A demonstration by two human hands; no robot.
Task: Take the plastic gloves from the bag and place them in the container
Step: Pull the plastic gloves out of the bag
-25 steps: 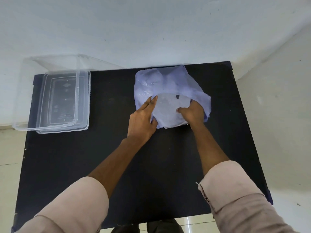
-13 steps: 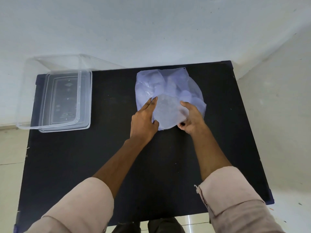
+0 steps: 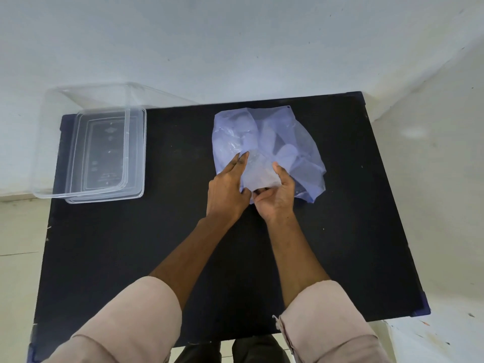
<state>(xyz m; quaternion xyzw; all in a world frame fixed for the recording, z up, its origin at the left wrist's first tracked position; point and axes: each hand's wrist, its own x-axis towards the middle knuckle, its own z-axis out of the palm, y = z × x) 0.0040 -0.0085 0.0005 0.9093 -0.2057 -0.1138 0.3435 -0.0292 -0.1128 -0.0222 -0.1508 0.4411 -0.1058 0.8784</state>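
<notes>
Matte black table (image 3: 131,258) bears crinkled translucent bag (image 3: 264,132), clear rectangular container (image 3: 86,153)

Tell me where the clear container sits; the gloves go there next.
In the head view, the clear container sits at the black table's far left corner, overhanging its edge, well apart from the bag.

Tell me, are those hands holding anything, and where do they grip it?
The right hand grips the clear plastic gloves at their near edge, at the bag mouth; the left hand presses the bag beside them.

A black table (image 3: 131,258) stands against a pale wall (image 3: 235,43), with light floor tiles (image 3: 15,244) alongside.
</notes>
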